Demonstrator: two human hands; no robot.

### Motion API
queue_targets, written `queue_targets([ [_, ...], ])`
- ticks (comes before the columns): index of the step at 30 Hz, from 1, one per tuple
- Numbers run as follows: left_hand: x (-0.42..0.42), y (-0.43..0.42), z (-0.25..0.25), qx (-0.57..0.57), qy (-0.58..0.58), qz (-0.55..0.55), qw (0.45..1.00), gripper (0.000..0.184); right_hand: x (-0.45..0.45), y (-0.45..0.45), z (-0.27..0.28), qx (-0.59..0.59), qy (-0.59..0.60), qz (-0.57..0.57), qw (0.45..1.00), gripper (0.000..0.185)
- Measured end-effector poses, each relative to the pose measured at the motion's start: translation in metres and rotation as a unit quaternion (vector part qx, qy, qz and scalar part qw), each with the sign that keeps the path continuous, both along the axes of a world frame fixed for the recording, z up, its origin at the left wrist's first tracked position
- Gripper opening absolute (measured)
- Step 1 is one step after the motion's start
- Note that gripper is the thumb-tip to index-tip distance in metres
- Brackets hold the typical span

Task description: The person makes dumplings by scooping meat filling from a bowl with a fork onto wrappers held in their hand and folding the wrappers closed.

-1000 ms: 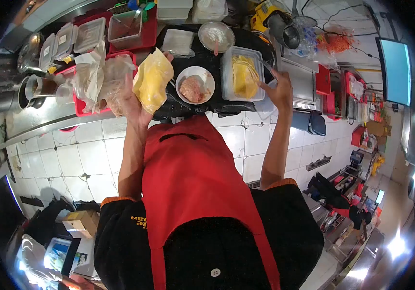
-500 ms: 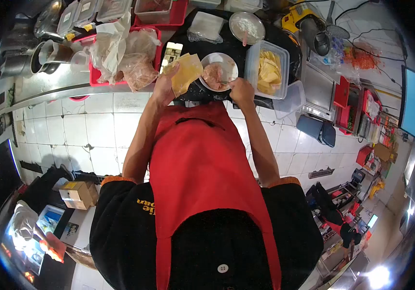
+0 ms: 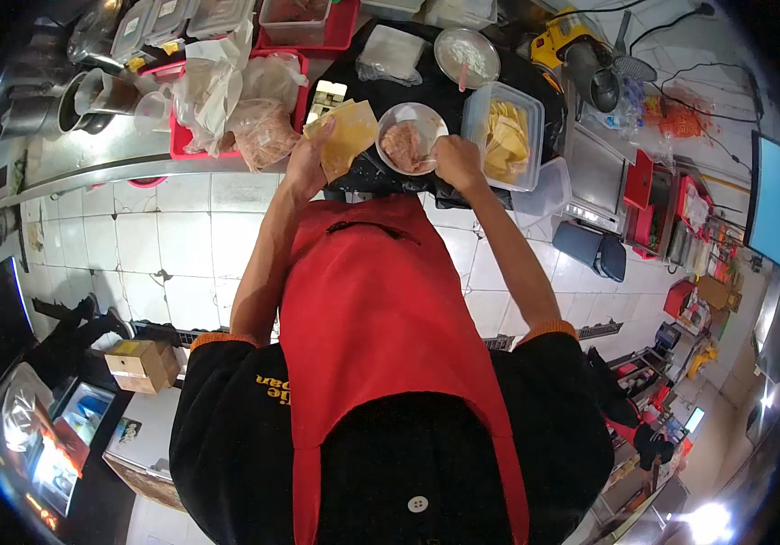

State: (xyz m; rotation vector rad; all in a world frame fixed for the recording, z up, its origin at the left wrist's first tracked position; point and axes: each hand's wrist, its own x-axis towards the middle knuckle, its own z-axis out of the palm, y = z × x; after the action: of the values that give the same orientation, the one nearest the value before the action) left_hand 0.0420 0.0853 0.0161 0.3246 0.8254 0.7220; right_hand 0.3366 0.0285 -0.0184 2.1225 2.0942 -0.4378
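Note:
Thin yellow square wrappers (image 3: 351, 138) lie in my left hand (image 3: 311, 162), its fingers holding them by one edge left of the white bowl. My right hand (image 3: 458, 163) is closed around the handle of a utensil that reaches into the bowl (image 3: 420, 113). Pinkish minced filling (image 3: 401, 145) sits in that bowl. Right of it, a clear plastic container (image 3: 534, 136) holds more yellow wrappers (image 3: 505, 143). A metal dish (image 3: 468, 58) with white powder and a pink spoon stands behind the bowl.
Plastic bags of food (image 3: 263, 132) fill a red tray (image 3: 178, 138) at the left. A wrapped white stack (image 3: 392, 53) lies behind the bowl. A clear lid (image 3: 546, 193) sticks out at the right edge. Other people are visible in both lower corners.
My right hand has come from beside the container to the bowl and closed on the utensil. My left hand has brought the wrappers nearer to the bowl. The view has shifted.

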Motion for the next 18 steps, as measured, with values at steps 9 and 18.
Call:
queue_targets([
  [9, -0.001, 0.001, -0.002, 0.014, -0.002, -0.003, 1.0, 0.048, 0.003, 0.014, 0.012, 0.006, -0.066, 0.042, 0.997, 0.008],
  [18, 0.004, 0.0, -0.006, -0.026, -0.05, -0.017, 0.998, 0.047, 0.003, 0.009, 0.119, 0.102, 0.213, -0.032, 0.971, 0.016],
])
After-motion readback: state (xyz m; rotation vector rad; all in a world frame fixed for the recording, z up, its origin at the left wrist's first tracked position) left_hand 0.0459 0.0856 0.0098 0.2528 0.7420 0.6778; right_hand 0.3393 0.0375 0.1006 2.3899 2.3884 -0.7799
